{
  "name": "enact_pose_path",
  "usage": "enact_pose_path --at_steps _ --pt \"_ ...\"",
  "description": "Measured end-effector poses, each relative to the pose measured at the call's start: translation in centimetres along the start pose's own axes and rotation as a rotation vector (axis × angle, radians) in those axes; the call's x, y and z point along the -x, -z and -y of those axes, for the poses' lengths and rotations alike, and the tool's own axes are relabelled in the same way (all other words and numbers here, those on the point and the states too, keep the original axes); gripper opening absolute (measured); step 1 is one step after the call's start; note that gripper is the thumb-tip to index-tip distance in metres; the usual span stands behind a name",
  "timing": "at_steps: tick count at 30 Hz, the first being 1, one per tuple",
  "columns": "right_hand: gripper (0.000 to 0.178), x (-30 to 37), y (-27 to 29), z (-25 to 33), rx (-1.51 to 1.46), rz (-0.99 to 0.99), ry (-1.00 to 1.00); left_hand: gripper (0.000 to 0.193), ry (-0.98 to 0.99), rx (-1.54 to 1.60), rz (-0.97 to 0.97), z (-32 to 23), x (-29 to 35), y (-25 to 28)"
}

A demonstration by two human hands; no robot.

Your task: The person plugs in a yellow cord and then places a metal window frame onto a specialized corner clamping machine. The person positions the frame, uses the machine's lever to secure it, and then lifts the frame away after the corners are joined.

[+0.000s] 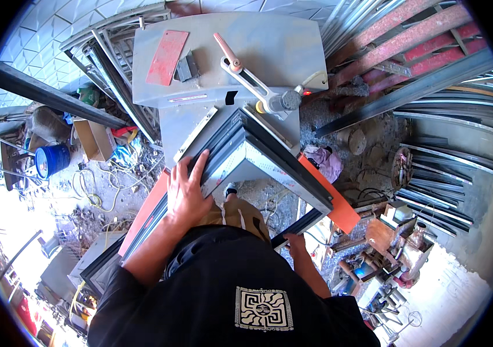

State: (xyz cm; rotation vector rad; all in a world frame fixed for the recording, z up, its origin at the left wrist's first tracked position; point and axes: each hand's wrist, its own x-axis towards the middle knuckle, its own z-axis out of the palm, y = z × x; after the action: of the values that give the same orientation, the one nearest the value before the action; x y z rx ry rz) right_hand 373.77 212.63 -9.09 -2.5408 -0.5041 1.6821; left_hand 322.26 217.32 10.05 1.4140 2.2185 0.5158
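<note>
A dark grey metal window frame with a mitred corner lies on a grey machine, its corner pointing away from me. Patches of film or printed tape cover its face. My left hand rests over the left side of the frame, fingers curled across the profile. Lower right, my right hand grips another length of the same frame; its fingertips are partly hidden. Just beyond the corner stands a clamp arm with a pinkish lever handle. Orange plates stick out from under the frame on both sides.
On the machine top lie a red plate and a small dark profile offcut. Metal bars are stacked at the right, pinkish beams at the far right. Left, a blue drum, a cardboard box and loose cable occupy the floor.
</note>
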Motion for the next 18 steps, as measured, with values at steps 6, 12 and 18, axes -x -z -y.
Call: enact_pose_path --at_steps 6,12,18 --pt "0.036 -1.9 0.0 -2.7 0.009 -0.026 -0.035 0.110 0.015 0.000 0.023 -1.2 1.9 1.7" --pt "0.056 -0.7 -0.3 -2.0 -0.040 0.074 -0.058 0.110 0.009 -0.038 0.019 -1.8 4.0 2.5" --pt "0.063 -0.7 0.5 -2.7 -0.081 0.109 -0.044 0.110 -0.029 0.006 0.025 -2.2 5.1 3.5"
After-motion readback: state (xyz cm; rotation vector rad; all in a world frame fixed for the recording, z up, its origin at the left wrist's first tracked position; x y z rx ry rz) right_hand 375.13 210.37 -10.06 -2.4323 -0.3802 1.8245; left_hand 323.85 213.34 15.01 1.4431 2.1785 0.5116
